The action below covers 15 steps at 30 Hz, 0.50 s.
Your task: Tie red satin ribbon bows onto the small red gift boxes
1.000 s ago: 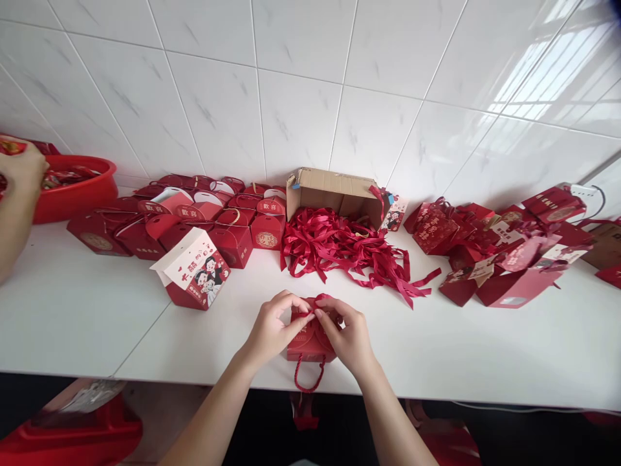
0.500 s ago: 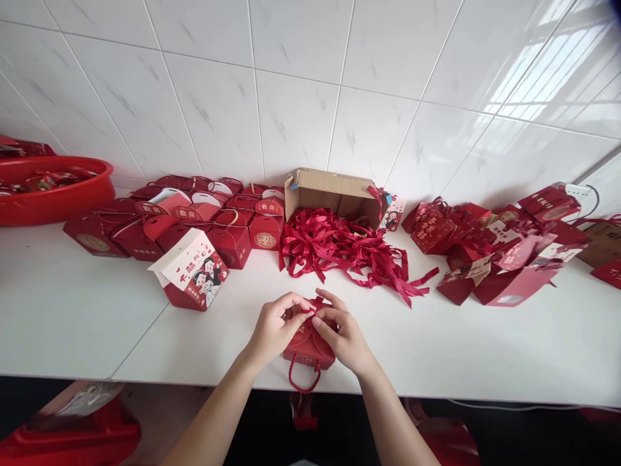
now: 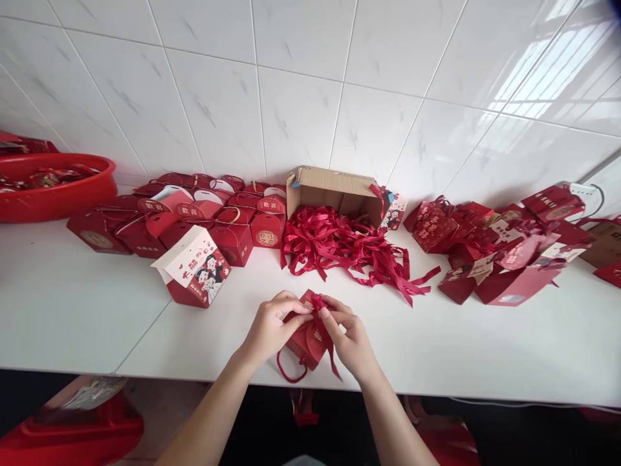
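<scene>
A small red gift box (image 3: 305, 344) with a rope handle lies near the table's front edge, turned at a slant. A red ribbon (image 3: 317, 301) is on its top, with one tail hanging over the right side. My left hand (image 3: 274, 325) is closed at the box's left, thumb and fingers pinching at the ribbon or box edge; which one is hidden. My right hand (image 3: 347, 336) pinches the ribbon between thumb and fingers at the box's right. Behind the hands lies a heap of loose red ribbons (image 3: 334, 243), spilling from an open cardboard box (image 3: 334, 180).
Several red gift boxes (image 3: 235, 236) stand in rows at the back left. A white-topped box with a cartoon couple (image 3: 194, 272) stands before them. A red basin (image 3: 92, 194) is at far left. More red boxes (image 3: 514, 278) are piled right, near a power strip (image 3: 587, 192).
The gift box has turned, its rope handle swinging to the left. A ribbon tail now shows hanging at the right. My fingers have shifted on the ribbon, and the view has moved slightly.
</scene>
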### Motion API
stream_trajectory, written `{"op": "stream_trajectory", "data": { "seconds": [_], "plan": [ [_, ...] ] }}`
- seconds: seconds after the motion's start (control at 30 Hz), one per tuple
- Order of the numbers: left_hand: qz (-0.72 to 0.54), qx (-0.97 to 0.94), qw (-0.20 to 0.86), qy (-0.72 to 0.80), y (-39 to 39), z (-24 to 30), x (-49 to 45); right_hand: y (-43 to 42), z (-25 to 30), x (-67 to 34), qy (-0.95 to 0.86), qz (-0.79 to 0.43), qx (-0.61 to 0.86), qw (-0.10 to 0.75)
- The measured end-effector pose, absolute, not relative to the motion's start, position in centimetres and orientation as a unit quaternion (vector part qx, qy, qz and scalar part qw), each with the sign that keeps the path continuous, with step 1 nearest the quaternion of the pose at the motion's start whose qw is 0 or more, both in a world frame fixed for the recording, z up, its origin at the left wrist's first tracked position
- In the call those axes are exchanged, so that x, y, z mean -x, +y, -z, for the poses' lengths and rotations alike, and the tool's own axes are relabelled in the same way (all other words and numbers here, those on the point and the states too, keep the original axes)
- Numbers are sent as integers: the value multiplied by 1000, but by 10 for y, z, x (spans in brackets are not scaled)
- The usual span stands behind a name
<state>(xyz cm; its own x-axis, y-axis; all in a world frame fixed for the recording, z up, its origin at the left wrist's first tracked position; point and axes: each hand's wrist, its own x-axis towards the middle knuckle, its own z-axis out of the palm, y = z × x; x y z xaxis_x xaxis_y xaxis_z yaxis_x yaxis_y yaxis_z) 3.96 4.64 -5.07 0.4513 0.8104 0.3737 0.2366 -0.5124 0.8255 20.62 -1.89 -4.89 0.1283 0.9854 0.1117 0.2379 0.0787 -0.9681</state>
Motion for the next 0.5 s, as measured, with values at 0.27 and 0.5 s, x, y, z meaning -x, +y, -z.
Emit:
{"op": "stream_trajectory", "data": {
  "seconds": [0.27,0.5],
  "plan": [
    [-353,-798,380,305,51,44,-33,-35,17,-241,-659,-275,585,385],
    [-318,-826,377,273,56,33,-30,-14,3,-241,-666,-335,581,325]
  ]
}}
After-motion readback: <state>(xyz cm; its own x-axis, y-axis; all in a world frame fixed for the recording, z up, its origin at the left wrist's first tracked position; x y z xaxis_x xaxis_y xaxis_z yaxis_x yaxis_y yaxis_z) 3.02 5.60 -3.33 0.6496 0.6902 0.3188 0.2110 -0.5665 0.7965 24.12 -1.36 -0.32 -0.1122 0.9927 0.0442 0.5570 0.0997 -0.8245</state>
